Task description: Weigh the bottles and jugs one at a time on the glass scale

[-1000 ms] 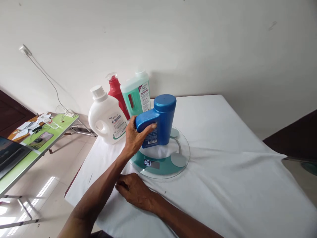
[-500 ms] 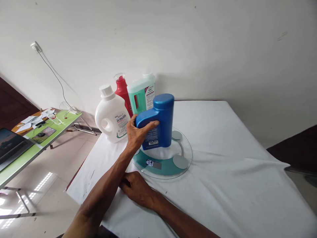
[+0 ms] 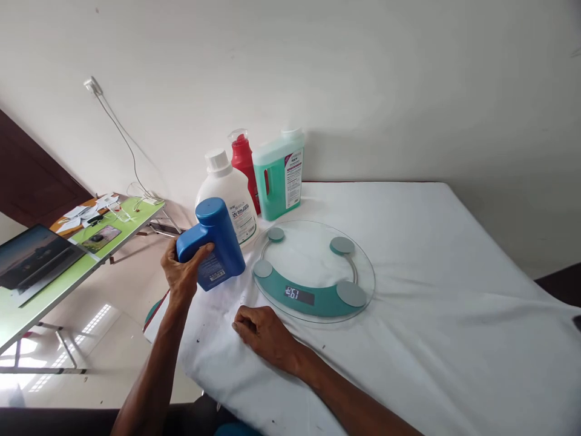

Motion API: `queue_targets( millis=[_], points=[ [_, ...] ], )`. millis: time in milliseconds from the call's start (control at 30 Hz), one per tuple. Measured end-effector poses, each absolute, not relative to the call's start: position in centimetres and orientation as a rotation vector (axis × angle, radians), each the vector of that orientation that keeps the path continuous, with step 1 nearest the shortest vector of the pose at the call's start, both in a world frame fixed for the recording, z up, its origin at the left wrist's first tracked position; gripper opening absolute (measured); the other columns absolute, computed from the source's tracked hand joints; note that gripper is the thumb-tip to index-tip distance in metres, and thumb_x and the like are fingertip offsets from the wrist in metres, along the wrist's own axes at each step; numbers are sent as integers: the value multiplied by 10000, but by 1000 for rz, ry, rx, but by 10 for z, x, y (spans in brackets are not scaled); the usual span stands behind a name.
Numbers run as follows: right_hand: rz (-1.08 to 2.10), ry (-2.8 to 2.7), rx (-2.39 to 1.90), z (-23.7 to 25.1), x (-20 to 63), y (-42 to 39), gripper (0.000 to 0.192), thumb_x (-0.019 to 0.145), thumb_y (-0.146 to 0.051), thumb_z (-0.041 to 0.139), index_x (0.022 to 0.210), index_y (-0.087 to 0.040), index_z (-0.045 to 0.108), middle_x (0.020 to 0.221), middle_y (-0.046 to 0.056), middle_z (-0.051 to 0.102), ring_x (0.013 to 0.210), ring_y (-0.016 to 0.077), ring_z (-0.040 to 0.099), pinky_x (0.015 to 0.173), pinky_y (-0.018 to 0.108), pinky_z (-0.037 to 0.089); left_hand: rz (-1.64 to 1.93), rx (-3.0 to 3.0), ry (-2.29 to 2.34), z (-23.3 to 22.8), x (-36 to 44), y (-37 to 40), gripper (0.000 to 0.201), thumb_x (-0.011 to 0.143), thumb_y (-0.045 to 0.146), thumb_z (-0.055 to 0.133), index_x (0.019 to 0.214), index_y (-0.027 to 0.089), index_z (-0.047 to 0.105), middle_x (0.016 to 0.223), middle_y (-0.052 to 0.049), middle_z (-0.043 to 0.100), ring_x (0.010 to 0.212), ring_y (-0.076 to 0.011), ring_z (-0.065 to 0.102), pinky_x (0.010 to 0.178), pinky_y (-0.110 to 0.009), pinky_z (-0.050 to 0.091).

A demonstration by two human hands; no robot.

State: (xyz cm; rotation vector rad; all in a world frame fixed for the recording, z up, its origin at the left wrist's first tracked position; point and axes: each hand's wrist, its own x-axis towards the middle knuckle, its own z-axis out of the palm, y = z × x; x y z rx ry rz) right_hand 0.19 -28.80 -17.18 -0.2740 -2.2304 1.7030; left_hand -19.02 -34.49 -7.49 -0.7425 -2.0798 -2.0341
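Left hand's clamped around the blue bottle's handle side, thumb across the front, and the bottle's tilted a bit. It's just in front of the white jug, left of the glass scale. Can't tell if it's touching the tabletop. Right hand's a loose fist on the tabletop, well apart from the left, bottle beyond it and leftward.

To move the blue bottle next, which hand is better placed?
Probably the left hand: it holds the blue bottle. The right hand rests on the cloth near the scale, apart from the bottle.
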Motion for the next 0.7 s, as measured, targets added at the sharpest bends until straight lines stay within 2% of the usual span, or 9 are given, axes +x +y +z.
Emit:
queue_targets(
  millis=[233,333,433,533,600,700],
  points=[
    [1616,-2255,-279,-171,1,-289,193,924,-127,623,748,-200,589,643,-44,572,583,113,490,616,252,374,-1951,-769,-2105,-102,-202,-326,536,597,518,953,837,188,606,745,55,524,674,-107,478,616,-234,439],
    [1638,-2258,-301,-168,3,-289,182,943,-146,626,768,-197,618,666,-33,603,597,119,505,615,253,378,-1847,-825,-2150,-105,-206,-326,525,660,559,920,904,191,636,774,43,540,709,-129,517,643,-250,459],
    [1656,-2246,-318,-166,4,-288,176,950,-154,629,778,-195,630,656,-36,597,595,120,503,614,252,375,-1682,-914,-2072,-102,-202,-332,625,707,571,894,1158,205,664,1045,-39,669,979,-231,665,845,-339,564],
    [1666,-2257,-319,-167,3,-288,179,946,-158,635,774,-201,616,667,-37,614,607,123,519,632,252,378,-1502,-935,-1784,-86,-182,-337,727,799,553,840,1386,209,582,1357,-140,622,1297,-330,625,1097,-483,525],
    [1654,-2284,-321,-167,2,-288,182,934,-154,644,766,-206,598,703,-27,652,643,132,552,660,255,384,-1460,-959,-1607,-68,-158,-330,631,890,510,770,1408,206,573,1390,-159,603,1329,-340,607,1121,-522,509],
    [1634,-2334,-321,-165,3,-287,179,922,-152,647,766,-207,578,749,-7,695,689,147,585,689,267,379,-1518,-1194,-1572,-46,-117,-292,488,944,434,745,1358,217,605,1349,-138,630,1291,-320,623,1072,-501,545]
  ],
)
